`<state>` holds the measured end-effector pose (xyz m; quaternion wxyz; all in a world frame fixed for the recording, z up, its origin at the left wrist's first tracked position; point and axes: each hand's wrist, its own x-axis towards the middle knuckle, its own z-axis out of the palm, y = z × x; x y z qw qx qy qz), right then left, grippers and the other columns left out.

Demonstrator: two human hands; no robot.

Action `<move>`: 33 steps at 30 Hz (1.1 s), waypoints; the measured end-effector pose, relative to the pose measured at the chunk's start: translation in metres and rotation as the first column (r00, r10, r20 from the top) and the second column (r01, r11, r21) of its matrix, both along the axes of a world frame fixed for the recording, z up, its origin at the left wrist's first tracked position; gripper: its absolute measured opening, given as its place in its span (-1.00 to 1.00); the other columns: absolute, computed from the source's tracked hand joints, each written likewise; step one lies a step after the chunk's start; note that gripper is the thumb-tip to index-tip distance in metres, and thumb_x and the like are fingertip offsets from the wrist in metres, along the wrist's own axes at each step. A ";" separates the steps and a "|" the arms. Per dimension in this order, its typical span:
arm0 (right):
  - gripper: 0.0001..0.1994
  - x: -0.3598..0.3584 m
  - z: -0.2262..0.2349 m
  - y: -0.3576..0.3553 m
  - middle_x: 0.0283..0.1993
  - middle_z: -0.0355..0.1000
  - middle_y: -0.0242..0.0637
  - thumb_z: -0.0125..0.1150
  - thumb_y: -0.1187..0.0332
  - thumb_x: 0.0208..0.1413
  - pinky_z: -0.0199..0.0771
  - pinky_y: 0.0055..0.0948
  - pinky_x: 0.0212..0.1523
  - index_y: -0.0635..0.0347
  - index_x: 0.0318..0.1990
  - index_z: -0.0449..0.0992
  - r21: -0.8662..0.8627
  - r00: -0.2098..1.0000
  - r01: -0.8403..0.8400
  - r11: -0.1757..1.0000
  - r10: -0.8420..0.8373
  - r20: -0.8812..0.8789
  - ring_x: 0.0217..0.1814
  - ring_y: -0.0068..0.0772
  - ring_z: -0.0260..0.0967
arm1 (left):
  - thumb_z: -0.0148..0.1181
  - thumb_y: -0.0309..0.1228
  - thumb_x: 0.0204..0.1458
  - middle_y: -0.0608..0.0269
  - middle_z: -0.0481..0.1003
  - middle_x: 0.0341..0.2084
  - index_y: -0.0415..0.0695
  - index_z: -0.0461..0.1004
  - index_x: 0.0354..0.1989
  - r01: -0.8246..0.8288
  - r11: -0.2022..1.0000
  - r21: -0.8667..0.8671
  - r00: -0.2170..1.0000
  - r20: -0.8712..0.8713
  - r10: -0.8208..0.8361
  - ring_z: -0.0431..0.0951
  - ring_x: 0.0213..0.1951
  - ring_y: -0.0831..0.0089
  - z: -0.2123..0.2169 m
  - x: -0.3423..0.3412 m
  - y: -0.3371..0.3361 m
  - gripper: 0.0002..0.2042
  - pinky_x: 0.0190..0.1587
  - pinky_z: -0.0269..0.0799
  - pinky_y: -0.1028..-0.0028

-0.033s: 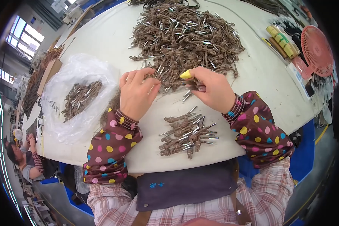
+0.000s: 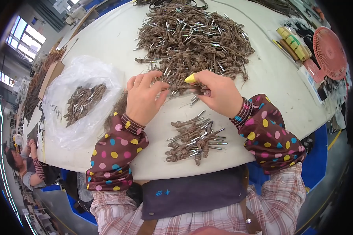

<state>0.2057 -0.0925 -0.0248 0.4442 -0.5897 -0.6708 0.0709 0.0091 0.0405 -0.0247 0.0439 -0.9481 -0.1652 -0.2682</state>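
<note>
My left hand (image 2: 144,98) is curled at the near edge of a big heap of knotted brown cords with metal tips (image 2: 196,43). Its thumb and forefinger close in a pinch; whatever lies between them is too small to make out. Just across from it, my right hand (image 2: 223,93) is closed round a slim dark thing (image 2: 202,91), its kind unclear. A yellow cover (image 2: 190,78) sits on one fingertip of that hand. Below both hands, a smaller group of the same knotted cords (image 2: 192,141) lies on the pale table (image 2: 153,164), their metal tips mostly pointing right.
On the left, a clear plastic bag (image 2: 72,133) holds more cords. Beyond it stands a cardboard box (image 2: 51,80). A pink fan (image 2: 329,53) and yellow rolls (image 2: 296,43) are at the right edge. Another person (image 2: 29,168) sits at the far left.
My right hand has shifted slightly left and my left hand slightly right, so they are a little closer together. The cords on the table look the same.
</note>
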 end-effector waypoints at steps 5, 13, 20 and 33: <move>-0.67 -0.007 -0.002 0.015 -0.20 0.44 -0.24 0.25 0.55 -0.12 0.48 -0.45 -0.30 0.20 -0.12 0.44 -0.045 0.995 -0.014 0.999 0.018 0.100 -0.25 -0.22 0.46 | 0.27 -0.38 -0.14 0.28 0.34 0.02 0.03 0.50 -0.21 0.013 0.999 -0.051 0.999 -0.048 -0.016 0.31 0.04 0.27 -0.014 0.015 0.004 -0.74 0.14 0.08 0.18; -0.63 -0.016 0.009 -0.001 -0.16 0.48 -0.25 0.29 0.55 -0.15 0.40 -0.57 -0.47 0.16 -0.09 0.49 0.095 0.999 0.037 0.995 -0.038 0.006 -0.48 -0.44 0.39 | 0.27 -0.43 -0.15 0.25 0.36 0.04 -0.05 0.49 -0.26 0.087 0.988 -0.128 0.995 0.059 -0.079 0.34 0.01 0.23 0.018 -0.004 -0.019 -0.77 0.17 0.08 0.12; -0.74 -0.026 0.017 -0.013 -0.44 0.46 -0.40 0.35 0.45 -0.09 0.15 -0.66 -0.58 0.22 -0.18 0.54 -0.102 0.977 0.023 0.995 -0.043 -0.207 -0.61 -0.69 0.10 | 0.24 -0.51 -0.13 0.20 0.40 0.02 -0.06 0.50 -0.16 0.139 0.908 -0.394 0.978 0.199 -0.063 0.40 -0.07 0.26 0.024 -0.012 -0.038 -0.71 0.15 0.11 0.20; -0.77 -0.030 0.010 -0.012 -0.51 0.45 -0.30 0.35 0.35 -0.07 0.32 -0.57 -0.51 0.18 -0.23 0.55 -0.152 0.954 0.032 0.988 -0.076 -0.291 -0.60 -0.53 0.26 | 0.32 -0.47 -0.17 0.48 0.49 -0.17 0.06 0.56 -0.26 0.020 1.000 -0.021 0.980 0.198 -0.015 0.42 -0.12 0.43 0.020 -0.012 -0.039 -0.76 0.24 -0.02 0.14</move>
